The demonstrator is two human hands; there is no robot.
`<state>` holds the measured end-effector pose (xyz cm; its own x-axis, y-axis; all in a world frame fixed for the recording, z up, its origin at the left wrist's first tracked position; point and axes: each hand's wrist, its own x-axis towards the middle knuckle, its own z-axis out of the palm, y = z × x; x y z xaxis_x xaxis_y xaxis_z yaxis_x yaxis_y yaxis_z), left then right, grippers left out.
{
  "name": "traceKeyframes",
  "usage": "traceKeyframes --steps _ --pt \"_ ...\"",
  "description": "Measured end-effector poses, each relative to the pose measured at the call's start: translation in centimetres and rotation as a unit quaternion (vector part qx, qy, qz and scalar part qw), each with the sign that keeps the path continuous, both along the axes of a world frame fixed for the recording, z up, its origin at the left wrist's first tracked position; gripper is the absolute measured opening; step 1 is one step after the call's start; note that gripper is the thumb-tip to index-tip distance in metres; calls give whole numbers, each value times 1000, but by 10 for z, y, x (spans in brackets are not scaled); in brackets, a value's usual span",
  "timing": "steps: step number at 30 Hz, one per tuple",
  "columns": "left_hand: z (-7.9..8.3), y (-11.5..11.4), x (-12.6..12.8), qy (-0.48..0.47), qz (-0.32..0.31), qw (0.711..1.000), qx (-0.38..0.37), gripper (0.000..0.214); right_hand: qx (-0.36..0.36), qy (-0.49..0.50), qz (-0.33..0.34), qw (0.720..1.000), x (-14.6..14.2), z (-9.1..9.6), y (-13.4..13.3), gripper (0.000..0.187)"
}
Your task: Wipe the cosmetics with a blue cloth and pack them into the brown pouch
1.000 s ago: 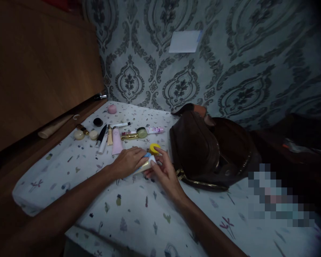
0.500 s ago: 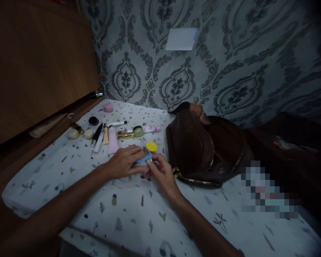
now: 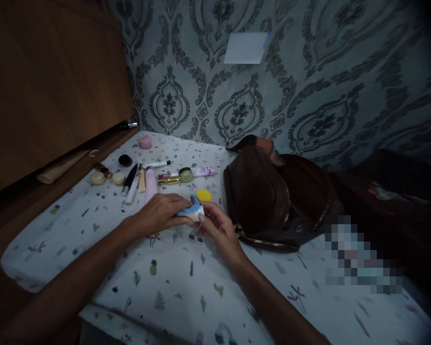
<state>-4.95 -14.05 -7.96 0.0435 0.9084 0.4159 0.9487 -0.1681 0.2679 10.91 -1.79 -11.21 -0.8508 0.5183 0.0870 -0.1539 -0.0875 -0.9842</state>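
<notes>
The small tube [image 3: 191, 211] I hold looks like smooth, faintly glossy plastic. The bedsheet [image 3: 201, 287] under it is soft, matt printed cloth. My brown handbag [image 3: 258, 191] looks like matt, suede-like leather, and its zip [image 3: 269, 244] is shiny golden metal. The headboard [image 3: 50, 81] is smooth wood.

Dim room, grey damask wallpaper [image 3: 309, 96], pale paper note [image 3: 246, 48], wooden headboard [image 3: 50, 81], patterned bedsheet [image 3: 187, 287]

new tilt of blue-white tube [image 3: 191, 211]
</notes>
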Motion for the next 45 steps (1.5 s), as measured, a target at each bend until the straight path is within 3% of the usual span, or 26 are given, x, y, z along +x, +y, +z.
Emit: traceKeyframes --steps 9,15,20,24,28,33,38,45 --pt "-2 1 5 85 5 991 106 31 6 -27 -26 999 -5 -7 3 43" --pt "-5 2 7 84 -52 994 41 44 -14 -34 -48 998 -4 -8 2 46" --pt "-11 3 4 80 -34 996 29 42 -85 -16 -22 996 -3 -9 3 45" --pt "-12 3 2 85 -2 996 25 42 -95 -13 -7 995 -3 -10 7 47" --pt "-11 4 3 119 19 992 32 39 -87 -36 -34 995 -4 -11 9 45" --pt "-10 3 7 110 -4 993 44 30 -83 -41 -59 994 -6 -12 8 45" --pt "-12 3 12 89 -23 996 -4 45 -101 -38 -57 993 -5 -12 9 42" --pt "-11 2 2 84 7 996 38 27 -167 10 -34 985 -3 -7 10 48"
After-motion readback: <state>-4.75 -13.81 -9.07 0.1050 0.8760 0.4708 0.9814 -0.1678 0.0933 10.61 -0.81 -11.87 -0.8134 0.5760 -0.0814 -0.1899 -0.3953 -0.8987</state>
